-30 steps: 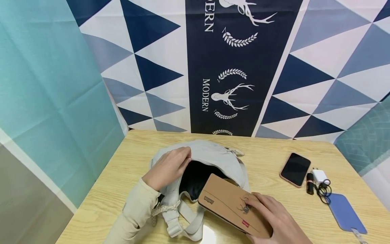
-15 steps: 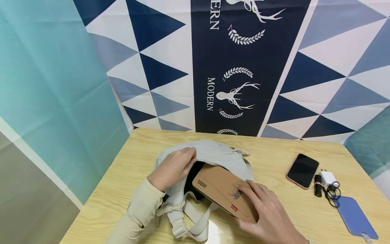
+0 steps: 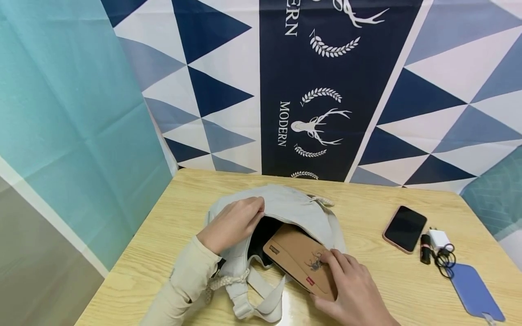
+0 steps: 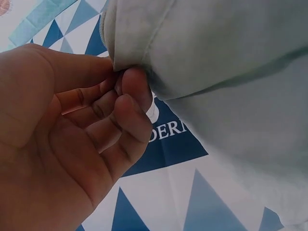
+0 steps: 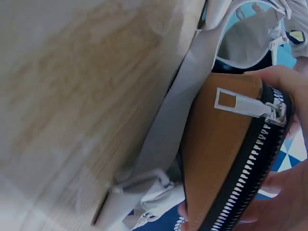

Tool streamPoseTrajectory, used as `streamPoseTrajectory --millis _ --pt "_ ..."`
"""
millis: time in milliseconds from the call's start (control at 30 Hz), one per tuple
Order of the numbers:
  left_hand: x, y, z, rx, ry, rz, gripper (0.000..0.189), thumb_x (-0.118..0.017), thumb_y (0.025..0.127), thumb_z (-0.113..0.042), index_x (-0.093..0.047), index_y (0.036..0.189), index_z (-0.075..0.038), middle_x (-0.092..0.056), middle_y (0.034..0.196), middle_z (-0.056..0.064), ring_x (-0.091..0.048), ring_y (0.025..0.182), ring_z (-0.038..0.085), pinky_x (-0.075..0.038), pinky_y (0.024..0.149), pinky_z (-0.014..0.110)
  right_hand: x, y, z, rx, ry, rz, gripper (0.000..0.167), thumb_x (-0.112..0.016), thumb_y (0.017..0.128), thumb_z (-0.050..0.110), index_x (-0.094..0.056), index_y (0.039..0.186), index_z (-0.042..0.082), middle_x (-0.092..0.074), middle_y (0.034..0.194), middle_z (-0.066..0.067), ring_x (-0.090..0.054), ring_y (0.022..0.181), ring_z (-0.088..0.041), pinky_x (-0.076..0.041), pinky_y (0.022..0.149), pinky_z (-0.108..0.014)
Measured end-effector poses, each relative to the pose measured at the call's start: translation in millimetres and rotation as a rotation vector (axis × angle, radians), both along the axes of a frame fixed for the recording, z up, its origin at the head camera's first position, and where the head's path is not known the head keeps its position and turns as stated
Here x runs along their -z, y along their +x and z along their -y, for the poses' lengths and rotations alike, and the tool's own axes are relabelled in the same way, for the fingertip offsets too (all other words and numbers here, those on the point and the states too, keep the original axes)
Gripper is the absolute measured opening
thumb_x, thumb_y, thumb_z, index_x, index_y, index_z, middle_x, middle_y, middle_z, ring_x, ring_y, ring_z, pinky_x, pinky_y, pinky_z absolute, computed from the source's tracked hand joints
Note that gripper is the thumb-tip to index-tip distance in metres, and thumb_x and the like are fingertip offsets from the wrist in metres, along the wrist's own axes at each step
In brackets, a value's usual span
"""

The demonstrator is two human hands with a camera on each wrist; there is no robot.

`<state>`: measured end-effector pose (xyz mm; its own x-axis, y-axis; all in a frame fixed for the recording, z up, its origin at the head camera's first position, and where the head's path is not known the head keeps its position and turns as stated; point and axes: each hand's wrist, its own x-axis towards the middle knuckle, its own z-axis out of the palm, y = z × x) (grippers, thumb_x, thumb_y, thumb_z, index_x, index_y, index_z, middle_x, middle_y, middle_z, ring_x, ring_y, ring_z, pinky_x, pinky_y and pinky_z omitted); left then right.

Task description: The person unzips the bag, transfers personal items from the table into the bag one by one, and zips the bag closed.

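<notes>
From where I stand, a pale grey bag [image 3: 281,199] lies on the wooden bench [image 3: 171,213], left of its middle and short of the back edge, with its mouth gaping towards the person. The left hand [image 3: 233,225], coming out of a cream sleeve [image 3: 189,274], has its grip pinched together on the fabric at the rim of that mouth; thumb and fingertips meet on the cloth, while the other fingers curl loosely below.

The right hand [image 3: 352,283] has its grip clamped on a tan zipped wallet [image 3: 299,256], thumb on one side and fingers on the other. The wallet slants into the bag, its far end within the dark opening and its near end outside in the hand. Its metal zip pull [image 5: 240,103] hangs across the end, beside a row of silvery teeth. A buckled strap [image 3: 269,312] trails from the bag towards the front of the bench, just beside the wallet.

Over towards the right edge of the bench lies a phone [image 3: 405,229], face up. Near it are a small black tube [image 3: 425,249], a white plug [image 3: 439,238] and a coiled black cable [image 3: 444,261], which overlaps a flat blue piece [image 3: 477,290] nearer the front right corner.
</notes>
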<state>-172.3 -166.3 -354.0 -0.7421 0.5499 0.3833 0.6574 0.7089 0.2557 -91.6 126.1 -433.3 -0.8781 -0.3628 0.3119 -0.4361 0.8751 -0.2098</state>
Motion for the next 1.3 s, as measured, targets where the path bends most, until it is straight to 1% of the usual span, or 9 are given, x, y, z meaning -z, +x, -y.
streamPoseTrajectory --millis 133,267,467,633,767,900,1000,1133,1300 --pt "0.8 0.8 -2.3 0.016 -0.027 0.014 0.015 -0.057 0.101 -0.007 -0.056 0.087 -0.013 -0.051 0.076 -0.006 -0.047 0.063 0.007 -0.042 0.057 0.022 9.1 3.0 2 -0.015 0.074 0.077 0.076 -0.081 0.066 0.063 -0.057 0.121 0.017 -0.059 0.124 -0.016 -0.061 0.101 -0.039 -0.051 0.072 -0.055" --pt "2.4 0.1 -3.8 0.030 -0.041 0.015 0.016 -0.055 0.102 -0.007 -0.054 0.086 -0.013 -0.049 0.074 -0.006 -0.045 0.061 0.008 -0.040 0.056 0.022 15.9 7.2 -2 -0.040 0.126 0.147 0.088 -0.074 0.065 0.077 -0.054 0.123 0.014 -0.054 0.128 -0.022 -0.059 0.102 -0.043 -0.052 0.071 -0.055" --pt "2.9 -1.6 -4.1 0.025 -0.043 0.007 0.017 -0.055 0.102 -0.007 -0.054 0.086 -0.013 -0.048 0.074 -0.007 -0.044 0.061 0.008 -0.040 0.056 0.023 22.2 12.5 -11 -0.064 0.153 0.125 0.107 -0.060 0.061 0.092 -0.049 0.136 0.016 -0.055 0.123 -0.026 -0.061 0.095 -0.043 -0.052 0.072 -0.055" --pt "4.3 -2.1 -4.1 0.019 -0.044 -0.004 0.016 -0.055 0.101 -0.006 -0.054 0.087 -0.013 -0.048 0.074 -0.006 -0.045 0.061 0.008 -0.041 0.056 0.023 21.7 12.0 -15 -0.066 0.167 0.155 0.107 -0.069 0.061 0.085 -0.048 0.141 0.018 -0.056 0.120 -0.022 -0.061 0.093 -0.041 -0.052 0.067 -0.053" --pt "5.5 -0.9 -4.8 0.017 -0.038 0.005 0.016 -0.056 0.101 -0.007 -0.054 0.087 -0.013 -0.048 0.075 -0.007 -0.045 0.061 0.007 -0.041 0.056 0.023 18.2 13.8 -15 -0.086 0.104 0.036 0.093 -0.076 0.064 0.074 -0.056 0.135 0.018 -0.059 0.118 -0.022 -0.062 0.093 -0.038 -0.053 0.068 -0.050" --pt "5.3 0.6 -3.8 0.008 -0.038 0.020 0.016 -0.056 0.101 -0.007 -0.055 0.087 -0.014 -0.049 0.075 -0.007 -0.046 0.061 0.007 -0.041 0.056 0.022 15.3 14.8 -7 -0.087 0.007 -0.099 0.078 -0.085 0.059 0.060 -0.062 0.122 0.020 -0.059 0.123 -0.021 -0.061 0.099 -0.037 -0.053 0.074 -0.051" --pt "4.6 1.1 -3.8 0.005 -0.038 0.019 0.015 -0.057 0.101 -0.007 -0.055 0.087 -0.014 -0.050 0.076 -0.007 -0.046 0.062 0.007 -0.042 0.056 0.023 13.7 12.5 0 -0.095 -0.053 -0.174 0.074 -0.088 0.056 0.051 -0.063 0.118 0.019 -0.057 0.126 -0.021 -0.060 0.103 -0.038 -0.053 0.076 -0.052" --pt "3.9 1.7 -5.3 0.011 -0.029 0.014 0.015 -0.057 0.100 -0.007 -0.056 0.087 -0.013 -0.051 0.076 -0.007 -0.047 0.063 0.007 -0.044 0.058 0.023 11.3 6.0 5 -0.101 -0.096 -0.215 0.074 -0.087 0.054 0.046 -0.062 0.118 0.017 -0.057 0.125 -0.020 -0.058 0.105 -0.037 -0.053 0.076 -0.052" --pt "3.8 3.2 -7.5 0.014 -0.015 0.022 0.013 -0.058 0.100 -0.007 -0.058 0.088 -0.012 -0.053 0.076 -0.006 -0.048 0.063 0.006 -0.044 0.057 0.022 6.6 -2.1 7 -0.086 -0.112 -0.189 0.072 -0.086 0.056 0.045 -0.062 0.119 0.018 -0.056 0.124 -0.014 -0.056 0.108 -0.032 -0.053 0.079 -0.051"
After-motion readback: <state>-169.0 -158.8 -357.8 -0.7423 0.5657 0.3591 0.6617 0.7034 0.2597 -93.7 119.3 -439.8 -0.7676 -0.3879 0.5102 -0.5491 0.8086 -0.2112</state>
